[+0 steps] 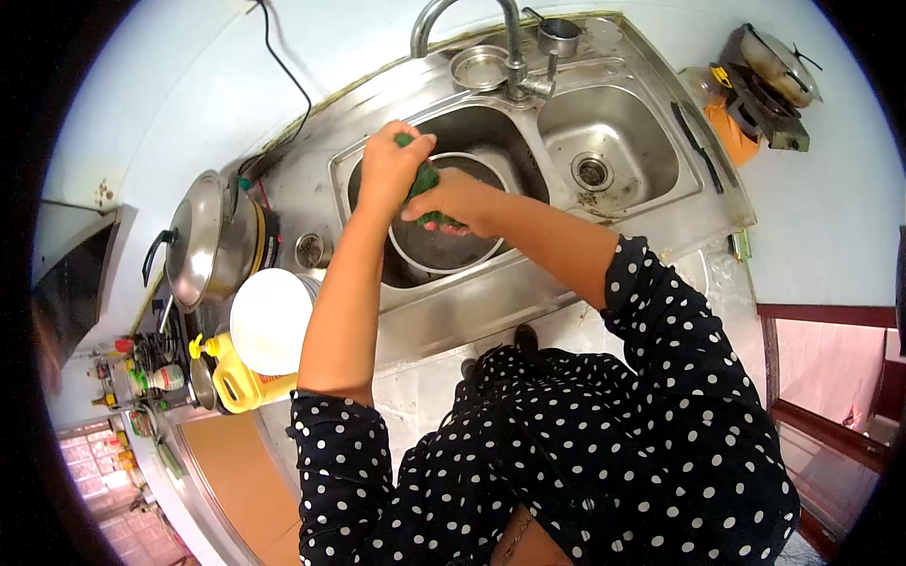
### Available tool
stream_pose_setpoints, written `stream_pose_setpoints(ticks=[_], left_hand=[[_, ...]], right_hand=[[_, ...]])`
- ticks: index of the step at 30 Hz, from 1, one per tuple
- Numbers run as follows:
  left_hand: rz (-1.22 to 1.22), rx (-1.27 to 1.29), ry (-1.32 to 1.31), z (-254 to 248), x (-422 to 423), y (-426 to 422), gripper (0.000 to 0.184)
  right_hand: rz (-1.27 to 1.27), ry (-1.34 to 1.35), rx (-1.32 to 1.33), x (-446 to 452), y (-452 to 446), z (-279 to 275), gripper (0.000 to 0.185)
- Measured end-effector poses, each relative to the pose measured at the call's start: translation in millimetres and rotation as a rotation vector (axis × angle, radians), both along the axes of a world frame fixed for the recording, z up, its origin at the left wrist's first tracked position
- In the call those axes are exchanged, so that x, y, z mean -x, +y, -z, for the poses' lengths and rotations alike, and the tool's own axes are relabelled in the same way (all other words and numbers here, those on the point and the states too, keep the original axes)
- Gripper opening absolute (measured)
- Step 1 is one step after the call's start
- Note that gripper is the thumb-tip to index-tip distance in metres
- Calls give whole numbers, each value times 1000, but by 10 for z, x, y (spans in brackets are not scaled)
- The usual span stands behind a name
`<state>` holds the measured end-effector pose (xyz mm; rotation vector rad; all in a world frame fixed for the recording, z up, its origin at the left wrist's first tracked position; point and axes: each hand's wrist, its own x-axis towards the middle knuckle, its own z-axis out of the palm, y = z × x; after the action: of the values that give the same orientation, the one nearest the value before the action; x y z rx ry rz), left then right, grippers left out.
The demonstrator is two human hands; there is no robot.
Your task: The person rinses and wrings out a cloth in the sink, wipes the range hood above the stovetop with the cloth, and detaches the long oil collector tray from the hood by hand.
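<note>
Both my hands are closed around a dark green bundle (424, 185), perhaps a scrubbing cloth; its exact kind is unclear. My left hand (392, 162) grips its upper end, with a bit of green showing by the thumb. Lower down and to the right, my right hand (451, 201) wraps the other end. Below them, a round metal basin (505, 241) sits in the left sink bowl (528, 156), holding what looks like water. My fingers hide much of the bundle.
Behind the sink stand a faucet (515, 57), a metal dish (479, 68) and a small pot (559, 38). A knife (696, 146) lies right of the second bowl (613, 118). To the left are a lidded pot (201, 241), a metal cup (311, 251), a white plate (272, 321) and a yellow jug (236, 377).
</note>
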<state>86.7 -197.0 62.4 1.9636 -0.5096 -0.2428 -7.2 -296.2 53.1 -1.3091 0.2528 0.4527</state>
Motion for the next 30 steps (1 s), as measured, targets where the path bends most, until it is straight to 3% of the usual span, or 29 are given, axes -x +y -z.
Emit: stream_pose_setpoints(ticks=[5, 16, 20, 23, 24, 25, 27, 29, 30], left_hand=[[-80, -277, -310, 70, -66, -105, 21], [-155, -544, -196, 317, -59, -154, 22], [-169, -563, -213, 342, -15, -140, 21], [-215, -473, -228, 430, 49, -102, 20], [-221, -334, -210, 503, 56, -75, 21], [-228, -194, -192, 628, 37, -33, 22], [-207, -164, -226, 810, 8, 100, 32], [-312, 60, 381, 860, 219, 245, 54], [-330, 74, 491, 878, 332, 328, 61]], right_hand=[[85, -66, 80, -153, 59, 229, 21], [68, -157, 385, -296, 86, 682, 24], [89, -266, 430, -301, 90, 821, 32], [108, -337, 645, -206, 64, 726, 39], [98, -340, 642, -185, 37, 690, 39], [26, -224, 604, -167, -4, 676, 45], [-67, -117, 564, -136, -71, 735, 52], [182, -82, 371, -89, -107, 943, 64], [153, -90, 367, -50, -119, 939, 64]])
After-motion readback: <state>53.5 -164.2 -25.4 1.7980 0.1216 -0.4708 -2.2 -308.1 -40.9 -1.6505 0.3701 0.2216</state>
